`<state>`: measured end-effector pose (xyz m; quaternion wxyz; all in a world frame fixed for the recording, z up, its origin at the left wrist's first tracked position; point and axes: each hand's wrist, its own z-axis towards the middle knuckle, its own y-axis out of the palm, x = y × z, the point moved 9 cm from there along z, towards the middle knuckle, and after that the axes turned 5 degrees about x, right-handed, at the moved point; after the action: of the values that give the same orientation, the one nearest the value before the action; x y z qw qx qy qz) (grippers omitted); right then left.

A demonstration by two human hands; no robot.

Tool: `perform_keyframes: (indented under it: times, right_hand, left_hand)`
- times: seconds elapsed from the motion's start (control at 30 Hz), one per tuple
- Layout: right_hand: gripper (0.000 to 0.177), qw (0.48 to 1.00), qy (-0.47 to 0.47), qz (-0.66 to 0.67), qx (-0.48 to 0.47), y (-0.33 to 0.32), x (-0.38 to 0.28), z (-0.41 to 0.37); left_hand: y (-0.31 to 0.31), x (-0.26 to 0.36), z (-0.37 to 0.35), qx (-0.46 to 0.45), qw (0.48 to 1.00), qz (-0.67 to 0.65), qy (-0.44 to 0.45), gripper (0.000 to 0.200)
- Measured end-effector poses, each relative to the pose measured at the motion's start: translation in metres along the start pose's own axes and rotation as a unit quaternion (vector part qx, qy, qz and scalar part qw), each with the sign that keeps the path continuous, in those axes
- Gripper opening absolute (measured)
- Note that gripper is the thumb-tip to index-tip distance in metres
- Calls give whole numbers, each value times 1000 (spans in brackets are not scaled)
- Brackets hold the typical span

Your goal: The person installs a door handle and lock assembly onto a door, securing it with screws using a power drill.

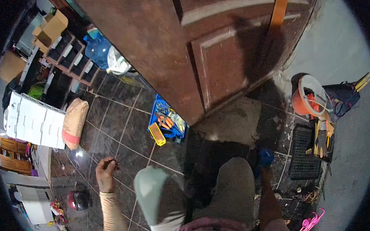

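My left hand (105, 170) is held out over the dark tiled floor, thumb and fingers pinched together. A small dark thing shows at its fingertips, too small to name. My right hand (262, 173) reaches down in deep shadow beside my right knee, at a round blue object (265, 156); its fingers are hidden in the dark. Ahead stands a brown panelled wooden door (232, 68), its lower corner near a blue tool tray (154, 110). Orange-handled pliers (165, 122) lie in that tray, and a yellow box (157, 134) sits at its near edge.
On the right, an orange bucket (299, 103) stands by the wall, near a black mat or crate (304, 162) and a dark bag (342, 98). To the left are white drawers (36, 120), a paper sack (75, 120), a blue water bottle (97, 51) and a red helmet (78, 200).
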<state>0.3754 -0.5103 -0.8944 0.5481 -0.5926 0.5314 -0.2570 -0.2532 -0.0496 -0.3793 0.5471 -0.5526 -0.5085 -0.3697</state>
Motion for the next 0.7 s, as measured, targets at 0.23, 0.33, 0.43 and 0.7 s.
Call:
perform_keyframes:
  times: [0.23, 0.33, 0.43, 0.7]
  right_hand:
    - [78, 993, 59, 106, 10, -20, -43, -11]
    - [84, 989, 64, 134, -5, -28, -50, -8]
    - [88, 984, 62, 164, -39, -33, -60, -3]
    - [82, 957, 44, 242, -154, -63, -84, -13]
  left_hand:
    - [189, -125, 5, -393, 840, 337, 166, 10]
    - [276, -247, -55, -533, 553, 560, 310, 13]
    - [321, -334, -99, -588, 475, 533, 380, 18]
    - [340, -473, -82, -349, 894, 129, -250, 28]
